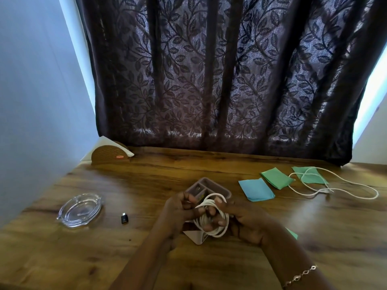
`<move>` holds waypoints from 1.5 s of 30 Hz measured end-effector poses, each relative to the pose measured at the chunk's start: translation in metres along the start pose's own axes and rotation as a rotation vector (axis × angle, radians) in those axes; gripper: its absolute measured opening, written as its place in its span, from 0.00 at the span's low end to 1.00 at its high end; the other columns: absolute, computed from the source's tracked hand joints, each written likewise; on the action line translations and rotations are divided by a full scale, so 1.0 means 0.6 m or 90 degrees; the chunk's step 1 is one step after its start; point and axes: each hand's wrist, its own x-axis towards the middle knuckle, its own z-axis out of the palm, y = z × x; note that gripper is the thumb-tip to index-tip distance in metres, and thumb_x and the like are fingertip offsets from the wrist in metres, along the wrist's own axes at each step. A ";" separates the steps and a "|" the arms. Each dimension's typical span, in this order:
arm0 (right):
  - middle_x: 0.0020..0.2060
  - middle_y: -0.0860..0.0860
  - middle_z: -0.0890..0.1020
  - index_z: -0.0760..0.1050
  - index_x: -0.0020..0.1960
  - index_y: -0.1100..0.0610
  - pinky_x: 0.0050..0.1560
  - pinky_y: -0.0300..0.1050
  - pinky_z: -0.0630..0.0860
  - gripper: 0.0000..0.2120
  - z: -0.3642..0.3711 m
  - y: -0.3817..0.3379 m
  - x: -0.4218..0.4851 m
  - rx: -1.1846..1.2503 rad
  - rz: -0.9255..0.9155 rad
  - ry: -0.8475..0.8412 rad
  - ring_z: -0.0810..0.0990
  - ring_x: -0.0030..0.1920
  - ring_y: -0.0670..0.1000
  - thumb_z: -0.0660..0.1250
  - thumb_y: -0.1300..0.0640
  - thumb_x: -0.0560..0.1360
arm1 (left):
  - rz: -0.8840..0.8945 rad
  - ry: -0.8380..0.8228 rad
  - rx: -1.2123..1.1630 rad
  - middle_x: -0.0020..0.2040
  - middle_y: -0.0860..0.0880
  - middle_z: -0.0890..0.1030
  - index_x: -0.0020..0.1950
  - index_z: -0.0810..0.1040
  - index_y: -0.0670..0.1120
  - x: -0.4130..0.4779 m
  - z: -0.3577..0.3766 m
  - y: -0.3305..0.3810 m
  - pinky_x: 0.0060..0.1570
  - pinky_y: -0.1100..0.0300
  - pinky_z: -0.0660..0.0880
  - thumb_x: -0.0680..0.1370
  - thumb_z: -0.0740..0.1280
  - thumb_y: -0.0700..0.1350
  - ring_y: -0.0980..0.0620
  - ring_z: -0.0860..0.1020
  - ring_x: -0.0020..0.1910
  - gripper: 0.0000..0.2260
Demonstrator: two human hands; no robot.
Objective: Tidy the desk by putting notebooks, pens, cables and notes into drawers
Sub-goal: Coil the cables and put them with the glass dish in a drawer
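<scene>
Both hands hold a coiled white cable [211, 223] above the middle of the wooden desk [146, 181]. My left hand [180, 212] pinches the coil's left side. My right hand [243, 222] has its fingers curled through the loops. Behind the hands lies a grey compartment tray [206, 185]. A white card or box [198, 237] lies under the coil, partly hidden. A second white cable [335, 185] lies loose at the right. A blue note [256, 189] and two green notes [276, 177] [307, 174] lie near it. Another green note [292, 233] peeks out by my right wrist.
A clear glass dish [80, 209] sits at the left, with a small black adapter [125, 218] beside it. A brown napkin holder [110, 154] with white paper stands at the back left corner. A dark leaf-patterned curtain [219, 80] hangs behind the desk.
</scene>
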 end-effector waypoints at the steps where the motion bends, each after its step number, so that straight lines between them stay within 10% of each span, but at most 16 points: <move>1: 0.41 0.58 0.83 0.77 0.52 0.61 0.53 0.54 0.77 0.17 0.000 0.002 0.001 -0.016 -0.004 0.019 0.82 0.42 0.54 0.65 0.53 0.68 | -0.006 0.002 -0.018 0.35 0.47 0.80 0.43 0.71 0.43 0.000 0.001 -0.001 0.30 0.58 0.75 0.72 0.66 0.30 0.51 0.80 0.34 0.09; 14: 0.39 0.52 0.83 0.76 0.49 0.53 0.39 0.41 0.73 0.11 0.016 0.026 -0.002 -0.145 -0.111 0.137 0.79 0.40 0.49 0.56 0.53 0.79 | -0.067 -0.079 -0.250 0.37 0.44 0.82 0.46 0.74 0.43 -0.005 0.013 -0.023 0.39 0.51 0.78 0.71 0.64 0.37 0.49 0.80 0.34 0.06; 20: 0.40 0.50 0.83 0.76 0.48 0.52 0.49 0.48 0.78 0.11 0.019 0.028 -0.001 -0.152 -0.124 0.154 0.81 0.42 0.49 0.55 0.54 0.80 | -0.059 -0.090 -0.117 0.54 0.41 0.81 0.60 0.75 0.44 -0.011 0.009 -0.021 0.58 0.41 0.73 0.70 0.72 0.43 0.42 0.79 0.53 0.19; 30: 0.45 0.48 0.82 0.74 0.48 0.49 0.48 0.38 0.77 0.10 0.022 0.033 0.004 -0.193 -0.157 0.175 0.80 0.49 0.47 0.54 0.53 0.80 | 0.107 -0.052 0.128 0.56 0.48 0.75 0.58 0.66 0.52 -0.030 0.020 -0.033 0.51 0.59 0.78 0.69 0.70 0.30 0.53 0.78 0.54 0.26; 36: 0.44 0.55 0.83 0.77 0.49 0.59 0.43 0.41 0.79 0.13 0.018 0.033 0.006 -0.159 -0.159 0.178 0.82 0.43 0.49 0.55 0.54 0.80 | 0.158 0.099 0.129 0.52 0.46 0.82 0.52 0.72 0.52 -0.021 0.021 -0.058 0.52 0.44 0.78 0.70 0.71 0.32 0.49 0.80 0.52 0.19; 41: 0.42 0.55 0.82 0.76 0.48 0.61 0.41 0.37 0.78 0.14 0.027 0.040 0.009 -0.181 -0.193 0.195 0.81 0.43 0.49 0.55 0.55 0.80 | 0.229 0.239 0.281 0.52 0.53 0.76 0.55 0.74 0.51 -0.028 0.041 -0.063 0.51 0.52 0.79 0.76 0.65 0.36 0.52 0.78 0.52 0.12; 45: 0.46 0.64 0.81 0.76 0.42 0.61 0.53 0.53 0.76 0.16 0.029 0.051 0.009 -0.247 -0.213 0.210 0.80 0.50 0.61 0.54 0.54 0.80 | 0.164 0.271 0.282 0.49 0.50 0.78 0.55 0.76 0.43 -0.024 0.039 -0.060 0.46 0.59 0.79 0.76 0.65 0.35 0.53 0.78 0.49 0.09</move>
